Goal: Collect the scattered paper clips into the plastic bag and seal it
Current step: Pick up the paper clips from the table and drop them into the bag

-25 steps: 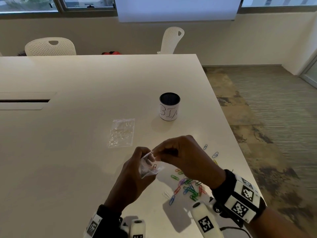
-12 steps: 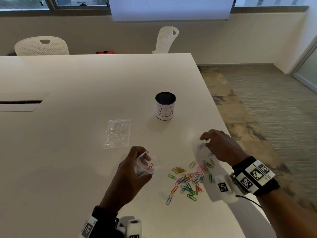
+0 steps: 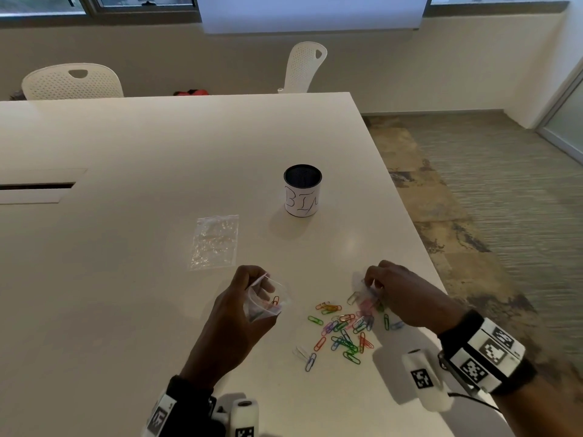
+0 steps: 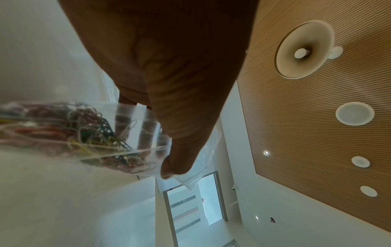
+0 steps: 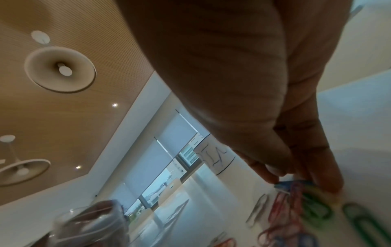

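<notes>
My left hand [image 3: 258, 283] holds a small clear plastic bag [image 3: 268, 304] upright by its open mouth, just above the table. In the left wrist view my thumb [image 4: 175, 167] presses the bag [image 4: 146, 130] rim, and several coloured clips [image 4: 74, 132] lie inside. A pile of coloured paper clips [image 3: 344, 329] is scattered on the white table [image 3: 126, 310] to the right of the bag. My right hand [image 3: 372, 283] is down on the pile's far right side. In the right wrist view its fingertips [image 5: 273, 179] pinch together on a blue clip [image 5: 284, 184] among red and green ones.
A second clear bag [image 3: 214, 242] lies flat beyond my left hand. A white cup marked BIN [image 3: 303, 195] stands further back. The table's right edge [image 3: 435, 272] runs close past my right hand. Two white chairs stand behind the table.
My right hand left the bag's mouth, swung right to the outlying clips and has come down on the pile's far side. The left hand kept the bag in place.
</notes>
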The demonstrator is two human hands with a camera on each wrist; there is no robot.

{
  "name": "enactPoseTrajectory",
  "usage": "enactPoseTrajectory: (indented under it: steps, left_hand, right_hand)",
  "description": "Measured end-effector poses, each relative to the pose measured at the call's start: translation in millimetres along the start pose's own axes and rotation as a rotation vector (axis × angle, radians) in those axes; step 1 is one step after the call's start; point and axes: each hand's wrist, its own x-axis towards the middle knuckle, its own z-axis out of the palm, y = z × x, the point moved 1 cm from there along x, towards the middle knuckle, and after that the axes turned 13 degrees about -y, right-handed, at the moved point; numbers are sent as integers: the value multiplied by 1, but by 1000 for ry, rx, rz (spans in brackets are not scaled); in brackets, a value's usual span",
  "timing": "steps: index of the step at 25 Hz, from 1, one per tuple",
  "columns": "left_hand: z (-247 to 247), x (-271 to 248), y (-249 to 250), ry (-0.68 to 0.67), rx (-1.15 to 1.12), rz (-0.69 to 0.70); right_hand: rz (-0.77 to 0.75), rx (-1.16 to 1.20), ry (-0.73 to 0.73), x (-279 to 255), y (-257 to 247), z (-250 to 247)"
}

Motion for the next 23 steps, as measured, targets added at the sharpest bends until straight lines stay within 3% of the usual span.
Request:
enactPoseTrajectory:
  steps: [4, 9, 15, 23]
  left_hand:
    - [2, 2, -1, -8, 5, 4]
    - [3, 0, -2, -6, 11, -4]
    - [3, -1, -1, 4, 23, -14]
    - [4, -1, 0, -2, 9, -21]
  right_hand:
    - [-70, 115, -99, -18, -20, -1]
    - [-15, -6, -117, -24, -23, 9]
    - [-83, 63, -52, -16, -39, 16]
    - [-169, -65, 33, -10, -54, 29]
